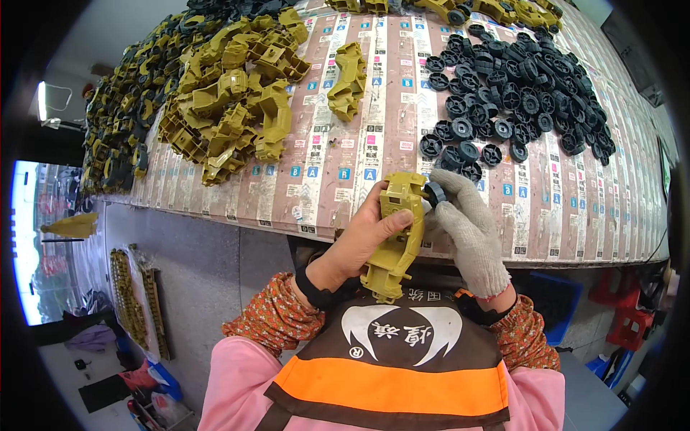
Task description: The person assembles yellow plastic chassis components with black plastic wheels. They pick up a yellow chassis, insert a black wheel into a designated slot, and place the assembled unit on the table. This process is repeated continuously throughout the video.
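My bare left hand is closed around a yellow-green plastic toy car body, held upright just off the table's near edge. In my right hand, which wears a whitish knit glove, a small black toy wheel is pinched between thumb and fingers. The wheel sits against the upper right side of the car body; whether it is seated on the axle cannot be told. Beyond my hands, one more car body lies alone on the table.
A heap of yellow-green bodies covers the table's left part, with bodies bearing black wheels along the far left edge. Loose black wheels are piled at the right. Printed sheeting covers the table. Red plastic stools stand below right.
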`<state>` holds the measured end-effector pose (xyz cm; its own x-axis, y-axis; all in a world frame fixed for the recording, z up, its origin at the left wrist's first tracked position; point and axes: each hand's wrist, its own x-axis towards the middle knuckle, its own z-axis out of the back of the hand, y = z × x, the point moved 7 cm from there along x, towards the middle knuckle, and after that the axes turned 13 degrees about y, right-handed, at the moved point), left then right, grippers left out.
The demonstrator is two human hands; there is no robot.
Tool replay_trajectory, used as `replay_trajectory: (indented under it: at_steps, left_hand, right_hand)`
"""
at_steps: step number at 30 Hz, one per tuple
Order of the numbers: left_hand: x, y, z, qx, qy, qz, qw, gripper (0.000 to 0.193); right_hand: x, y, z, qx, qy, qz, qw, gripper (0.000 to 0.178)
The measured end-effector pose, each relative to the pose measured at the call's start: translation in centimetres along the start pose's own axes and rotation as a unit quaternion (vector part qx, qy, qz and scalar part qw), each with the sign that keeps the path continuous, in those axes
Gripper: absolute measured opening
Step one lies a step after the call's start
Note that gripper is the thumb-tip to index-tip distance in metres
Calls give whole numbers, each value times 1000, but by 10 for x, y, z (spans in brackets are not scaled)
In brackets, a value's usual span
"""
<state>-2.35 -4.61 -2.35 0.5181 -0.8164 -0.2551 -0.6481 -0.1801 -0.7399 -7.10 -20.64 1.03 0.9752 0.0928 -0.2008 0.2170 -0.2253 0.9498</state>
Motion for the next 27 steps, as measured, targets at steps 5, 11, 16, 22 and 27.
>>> replay_trajectory:
  at_steps: [5, 11, 16, 22, 27]
  left_hand:
    - [2, 4, -6, 72, -7, -33, 997, 69]
    - [5, 7, -8, 157, -9, -77, 985, 75]
    - [4, 5, -11, 275, -26, -107, 955, 79]
    - [1, 6, -16, 392, 0, -102, 914, 81]
    - [0, 11, -25, 401, 40, -58, 913, 82]
  right_hand:
    - [1, -6, 4, -14, -17, 19, 1000, 45]
    - [-1, -4, 4, -93, -38, 18, 995, 44]
    - [-9, 1, -1, -291, -58, 110, 949, 48]
    - [-16, 4, -8, -413, -37, 100, 905, 56]
    - [-20, 13, -5, -426, -30, 100, 899, 49]
